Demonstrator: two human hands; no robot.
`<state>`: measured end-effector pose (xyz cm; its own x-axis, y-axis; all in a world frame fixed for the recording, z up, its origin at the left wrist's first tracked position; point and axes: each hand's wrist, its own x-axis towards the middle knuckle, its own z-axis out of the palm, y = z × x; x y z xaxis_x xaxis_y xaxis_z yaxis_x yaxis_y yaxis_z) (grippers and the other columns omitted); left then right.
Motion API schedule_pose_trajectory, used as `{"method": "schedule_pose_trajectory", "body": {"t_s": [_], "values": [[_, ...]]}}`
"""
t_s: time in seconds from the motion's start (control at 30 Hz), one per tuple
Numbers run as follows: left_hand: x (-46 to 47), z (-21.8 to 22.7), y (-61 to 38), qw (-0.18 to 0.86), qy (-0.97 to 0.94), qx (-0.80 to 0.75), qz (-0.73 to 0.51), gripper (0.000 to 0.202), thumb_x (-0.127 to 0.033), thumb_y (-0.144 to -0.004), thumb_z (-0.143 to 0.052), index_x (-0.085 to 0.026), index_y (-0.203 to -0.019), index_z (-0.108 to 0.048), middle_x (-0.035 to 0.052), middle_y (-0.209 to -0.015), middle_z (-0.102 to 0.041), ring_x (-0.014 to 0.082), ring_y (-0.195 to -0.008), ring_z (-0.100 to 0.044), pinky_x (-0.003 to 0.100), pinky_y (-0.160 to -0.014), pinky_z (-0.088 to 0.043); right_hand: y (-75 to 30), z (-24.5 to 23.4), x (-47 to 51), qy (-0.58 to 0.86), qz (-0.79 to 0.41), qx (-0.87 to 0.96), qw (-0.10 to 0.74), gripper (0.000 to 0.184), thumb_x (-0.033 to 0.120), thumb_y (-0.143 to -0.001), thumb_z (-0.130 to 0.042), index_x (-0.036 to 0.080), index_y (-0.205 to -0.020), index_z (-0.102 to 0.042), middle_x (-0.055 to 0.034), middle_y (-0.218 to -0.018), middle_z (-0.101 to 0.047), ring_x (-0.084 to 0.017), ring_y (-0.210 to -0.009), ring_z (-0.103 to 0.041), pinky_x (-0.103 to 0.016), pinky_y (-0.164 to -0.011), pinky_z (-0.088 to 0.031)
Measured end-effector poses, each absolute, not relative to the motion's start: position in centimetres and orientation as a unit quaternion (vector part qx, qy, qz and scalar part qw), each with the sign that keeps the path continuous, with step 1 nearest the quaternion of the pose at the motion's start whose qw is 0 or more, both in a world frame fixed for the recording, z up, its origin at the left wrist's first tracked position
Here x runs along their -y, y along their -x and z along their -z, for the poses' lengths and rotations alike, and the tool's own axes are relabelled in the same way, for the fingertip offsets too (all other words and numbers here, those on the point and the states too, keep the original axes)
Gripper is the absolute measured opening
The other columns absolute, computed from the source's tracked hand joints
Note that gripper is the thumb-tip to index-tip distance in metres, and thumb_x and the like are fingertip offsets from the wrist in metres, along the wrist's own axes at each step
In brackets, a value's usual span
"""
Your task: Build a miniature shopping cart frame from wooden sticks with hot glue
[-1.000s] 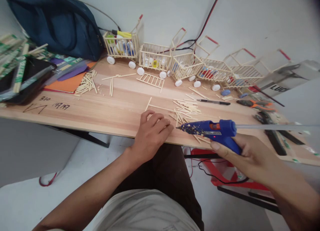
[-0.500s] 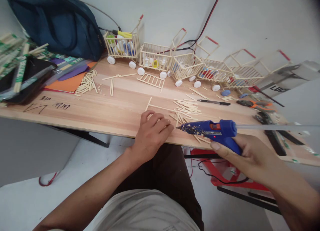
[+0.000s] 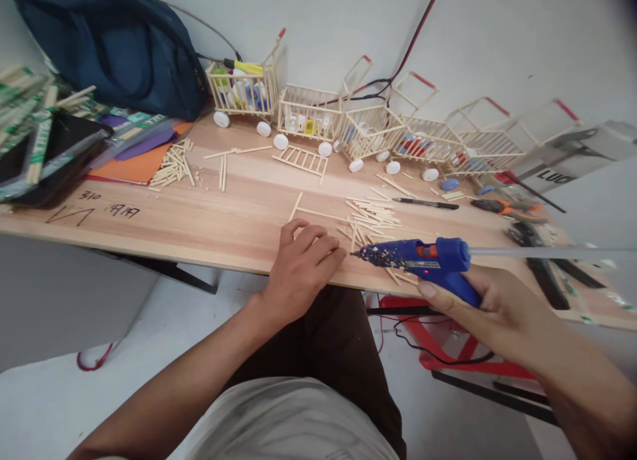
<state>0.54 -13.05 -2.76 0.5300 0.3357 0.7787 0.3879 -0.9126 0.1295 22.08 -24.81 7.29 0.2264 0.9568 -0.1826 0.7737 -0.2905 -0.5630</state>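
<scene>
My right hand (image 3: 492, 307) is wrapped round the handle of a blue hot glue gun (image 3: 423, 257), whose nozzle points left toward my left hand. A clear glue stick juts from the gun's back. My left hand (image 3: 301, 264) rests at the front edge of the wooden table (image 3: 209, 221), fingers curled and pressed together on a thin wooden stick I can barely make out. Just beyond the nozzle lies a heap of short wooden sticks (image 3: 371, 214) and a partly built stick frame (image 3: 311, 213).
Several small stick-built carts (image 3: 308, 111) with white wheels line the back wall. A ladder-like stick panel (image 3: 301, 160), another stick pile (image 3: 174, 164), orange paper, a dark blue bag (image 3: 114, 45), a pen (image 3: 425, 203) and pliers (image 3: 512, 209) lie around. A red stool stands below.
</scene>
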Motion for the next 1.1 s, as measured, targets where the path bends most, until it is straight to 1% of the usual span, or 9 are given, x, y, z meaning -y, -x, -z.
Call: {"method": "schedule_pose_trajectory", "body": {"t_s": [0.23,0.33,0.57,0.77,1.0,1.1], "values": [[13.02,2.81,-0.48,0.028,0.874,0.203,0.440,0.012,-0.011,-0.093,-0.057,-0.019,-0.100,-0.063,0.0013,-0.092,-0.071,0.0165,-0.095,-0.057,0.042,-0.099,-0.036,-21.92,-7.40,24.64,0.752,-0.250,0.582,0.184,0.049,0.063,-0.076,-0.054,0.022,-0.054,-0.039,0.0045,-0.049,-0.031,-0.009,-0.043,-0.028,-0.022,-0.037,-0.020],[13.00,2.86,-0.50,0.025,0.873,0.208,0.440,0.013,-0.012,-0.094,-0.056,-0.021,-0.099,-0.064,0.0009,-0.093,-0.071,0.0159,-0.095,-0.057,0.041,-0.101,-0.035,-22.01,-7.33,24.70,0.751,-0.248,0.584,0.180,0.049,0.062,-0.077,-0.054,0.022,-0.054,-0.039,0.0044,-0.049,-0.032,-0.009,-0.043,-0.027,-0.022,-0.037,-0.019],[13.04,2.80,-0.51,0.018,0.871,0.207,0.445,0.013,-0.012,-0.094,-0.055,-0.020,-0.100,-0.064,0.0013,-0.093,-0.072,0.0160,-0.095,-0.057,0.042,-0.100,-0.036,-21.76,-7.72,24.50,0.742,-0.248,0.597,0.178,0.051,0.064,-0.078,-0.053,0.022,-0.053,-0.039,0.0039,-0.049,-0.031,-0.009,-0.043,-0.027,-0.023,-0.037,-0.020],[13.06,2.83,-0.58,0.019,0.869,0.209,0.448,0.012,-0.012,-0.094,-0.056,-0.021,-0.099,-0.063,0.0009,-0.093,-0.072,0.0157,-0.095,-0.058,0.041,-0.100,-0.036,-21.79,-7.75,24.63,0.747,-0.255,0.587,0.180,0.052,0.067,-0.075,-0.054,0.022,-0.054,-0.038,0.0044,-0.048,-0.029,-0.009,-0.042,-0.025,-0.023,-0.036,-0.018],[13.01,2.91,-0.53,0.028,0.871,0.205,0.445,0.012,-0.013,-0.094,-0.057,-0.020,-0.101,-0.063,0.0005,-0.093,-0.072,0.0168,-0.095,-0.057,0.042,-0.099,-0.037,-21.89,-7.57,24.70,0.754,-0.249,0.584,0.167,0.051,0.065,-0.078,-0.053,0.022,-0.055,-0.036,0.0055,-0.049,-0.026,-0.008,-0.043,-0.023,-0.022,-0.038,-0.016],[13.02,2.79,-0.52,0.029,0.871,0.206,0.446,0.011,-0.013,-0.094,-0.056,-0.020,-0.100,-0.063,0.0005,-0.092,-0.072,0.0164,-0.094,-0.057,0.041,-0.099,-0.037,-22.08,-7.44,24.65,0.757,-0.243,0.584,0.164,0.052,0.065,-0.077,-0.056,0.022,-0.055,-0.036,0.0050,-0.050,-0.027,-0.009,-0.044,-0.024,-0.022,-0.039,-0.018]]}}
